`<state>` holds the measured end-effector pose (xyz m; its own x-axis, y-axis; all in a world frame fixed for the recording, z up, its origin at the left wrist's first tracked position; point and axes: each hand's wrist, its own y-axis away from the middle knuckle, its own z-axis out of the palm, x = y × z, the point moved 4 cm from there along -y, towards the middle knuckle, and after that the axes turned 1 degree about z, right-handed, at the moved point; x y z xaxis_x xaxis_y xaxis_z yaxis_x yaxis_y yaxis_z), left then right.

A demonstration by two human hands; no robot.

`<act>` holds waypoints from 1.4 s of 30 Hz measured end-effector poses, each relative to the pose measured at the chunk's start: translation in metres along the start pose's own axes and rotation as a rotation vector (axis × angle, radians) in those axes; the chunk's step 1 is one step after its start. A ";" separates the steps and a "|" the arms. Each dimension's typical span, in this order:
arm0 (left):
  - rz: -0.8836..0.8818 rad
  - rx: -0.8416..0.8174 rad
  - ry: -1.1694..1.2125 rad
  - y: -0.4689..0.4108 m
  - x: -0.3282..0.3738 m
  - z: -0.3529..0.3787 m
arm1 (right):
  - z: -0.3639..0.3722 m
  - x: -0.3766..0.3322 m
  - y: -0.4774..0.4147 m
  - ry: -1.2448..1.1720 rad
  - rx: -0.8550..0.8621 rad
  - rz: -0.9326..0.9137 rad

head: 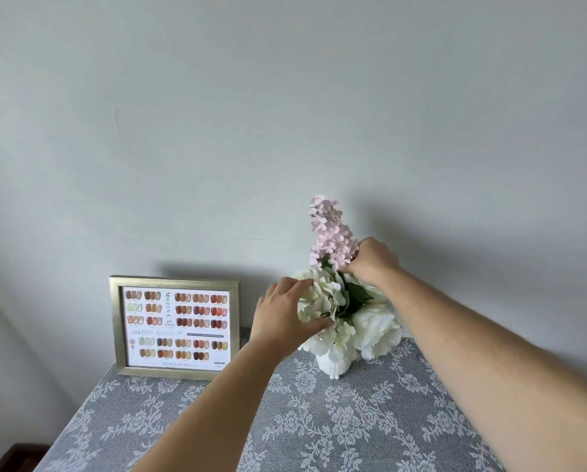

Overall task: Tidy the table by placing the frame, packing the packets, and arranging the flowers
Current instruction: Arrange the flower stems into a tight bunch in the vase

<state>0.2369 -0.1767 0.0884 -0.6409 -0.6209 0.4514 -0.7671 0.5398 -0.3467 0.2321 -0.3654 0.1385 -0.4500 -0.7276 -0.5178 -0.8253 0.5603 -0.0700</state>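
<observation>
A white vase (333, 364) stands at the back of the table and holds white flowers (373, 325) and a tall pink flower sprig (331, 233). My left hand (283, 313) cups a white flower head (322, 298) on the bouquet's left side, fingers wrapped around it. My right hand (370, 260) grips the pink sprig at its base, just above the green leaves (355, 294). A gold frame (115, 321) with a nail colour chart stands upright against the wall, left of the vase. No packets are in view.
A grey tablecloth with white lace flower pattern (319, 420) covers the table. A plain pale wall (285, 114) rises right behind the frame and vase. The table's left edge drops toward a dark floor corner (16, 458).
</observation>
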 end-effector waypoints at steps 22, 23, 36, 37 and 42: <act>-0.020 -0.100 0.013 -0.009 0.002 -0.001 | -0.002 0.012 0.013 -0.075 0.155 -0.098; -0.020 -0.100 0.018 -0.008 0.001 -0.002 | -0.005 0.014 0.015 -0.116 0.147 -0.100; -0.062 -0.092 0.242 0.000 0.006 -0.002 | -0.009 0.052 0.060 -0.417 0.210 0.024; -0.055 -0.086 0.242 -0.001 0.007 -0.002 | -0.008 0.047 0.060 -0.406 0.203 0.002; -0.055 -0.064 0.249 -0.006 0.008 -0.001 | 0.000 0.030 0.064 -0.290 0.190 -0.112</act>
<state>0.2366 -0.1846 0.0951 -0.5655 -0.4957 0.6592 -0.7922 0.5488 -0.2669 0.1658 -0.3520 0.1187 -0.2223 -0.6617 -0.7160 -0.7739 0.5665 -0.2832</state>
